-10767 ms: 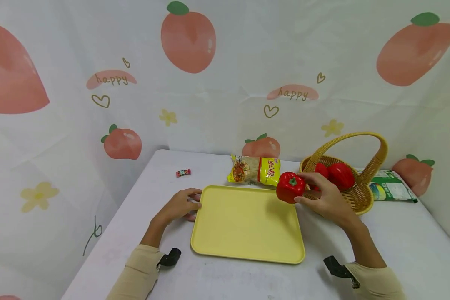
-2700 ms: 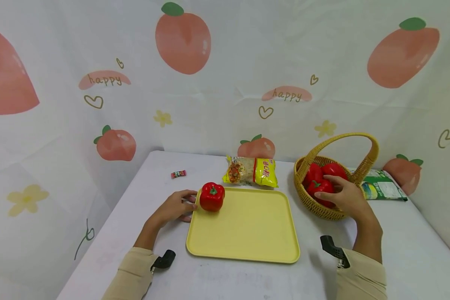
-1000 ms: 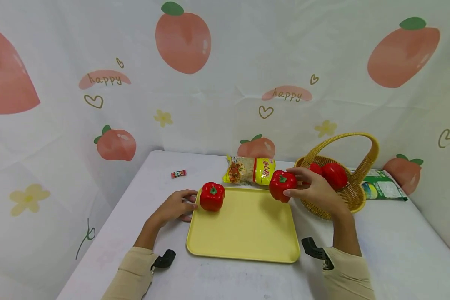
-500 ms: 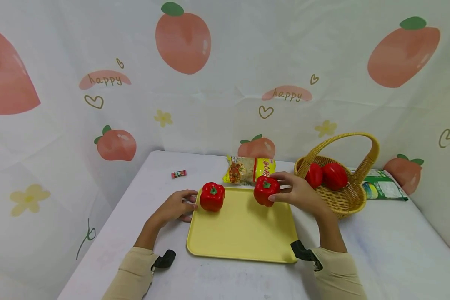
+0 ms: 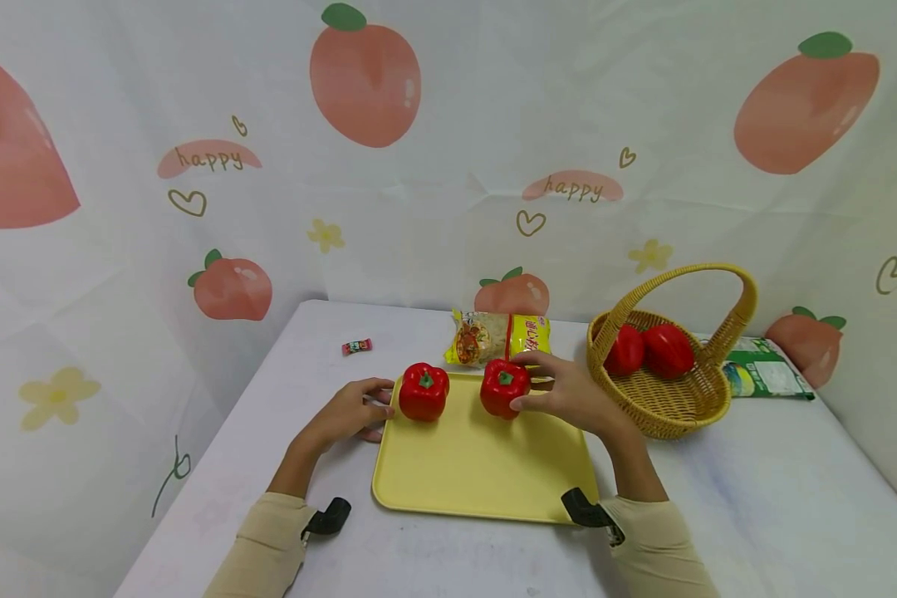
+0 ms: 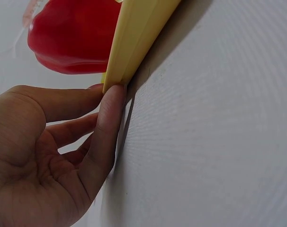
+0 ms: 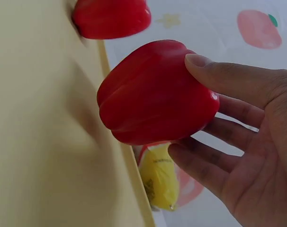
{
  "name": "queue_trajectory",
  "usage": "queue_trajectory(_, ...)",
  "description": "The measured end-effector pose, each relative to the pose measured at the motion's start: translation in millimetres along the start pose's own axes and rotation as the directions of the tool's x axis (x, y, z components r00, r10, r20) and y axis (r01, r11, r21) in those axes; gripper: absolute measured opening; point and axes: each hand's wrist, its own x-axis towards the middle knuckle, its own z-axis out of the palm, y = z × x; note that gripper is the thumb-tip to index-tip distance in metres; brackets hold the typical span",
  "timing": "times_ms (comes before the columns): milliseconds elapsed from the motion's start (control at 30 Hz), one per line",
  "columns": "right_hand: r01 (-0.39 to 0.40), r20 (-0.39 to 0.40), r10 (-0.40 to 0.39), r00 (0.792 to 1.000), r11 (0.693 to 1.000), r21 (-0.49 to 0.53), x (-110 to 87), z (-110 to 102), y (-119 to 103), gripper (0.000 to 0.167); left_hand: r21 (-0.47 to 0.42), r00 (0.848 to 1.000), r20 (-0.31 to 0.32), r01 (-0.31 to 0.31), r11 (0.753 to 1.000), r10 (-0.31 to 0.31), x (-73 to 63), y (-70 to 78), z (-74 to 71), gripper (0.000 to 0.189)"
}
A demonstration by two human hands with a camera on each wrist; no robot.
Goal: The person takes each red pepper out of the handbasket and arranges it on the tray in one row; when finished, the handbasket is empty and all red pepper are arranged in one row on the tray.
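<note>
My right hand [image 5: 566,396] grips a red bell pepper [image 5: 503,389] with a green stem, holding it over the back part of the yellow tray [image 5: 486,473]. In the right wrist view a gap and a shadow show between this pepper [image 7: 153,94] and the tray. A second red bell pepper [image 5: 423,392] sits in the tray's back left corner. My left hand [image 5: 350,410] is at the tray's left side; in the left wrist view its thumb and a finger pinch the tray's rim [image 6: 127,52].
To the right stands a wicker basket [image 5: 661,423] with a tall handle; red peppers [image 5: 669,350] lie inside. Behind the tray is a yellow food packet [image 5: 486,336]. A small red wrapped candy [image 5: 356,346] lies at the back left, and a green packet [image 5: 766,370] beyond the basket.
My right hand has taken a second bell pepper from the basket and carried it left over the tray. The first pepper was set at the tray's back left earlier. My left hand stays put.
</note>
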Motion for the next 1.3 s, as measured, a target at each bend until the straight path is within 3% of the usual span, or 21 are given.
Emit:
queue_trajectory(167,0.007,0.005,-0.007,1.0,0.999,-0.037,2.3,9.4,-5.3,0.062,0.003,1.0,0.0,0.003,1.0,-0.003,0.2,-0.5,0.2,0.056)
queue_trajectory(767,0.07,0.058,-0.071,0.996,0.997,0.014,10.2,30.0,-10.6,0.06,0.006,1.0,0.002,0.006,1.0,-0.006,0.3,-0.5,0.0,0.056)
queue_trajectory(1300,0.098,0.047,-0.097,0.994,0.995,-0.002,13.1,38.9,-10.6,0.064,0.007,1.0,0.0,0.014,1.0,-0.014,0.5,0.7,0.5,0.056)
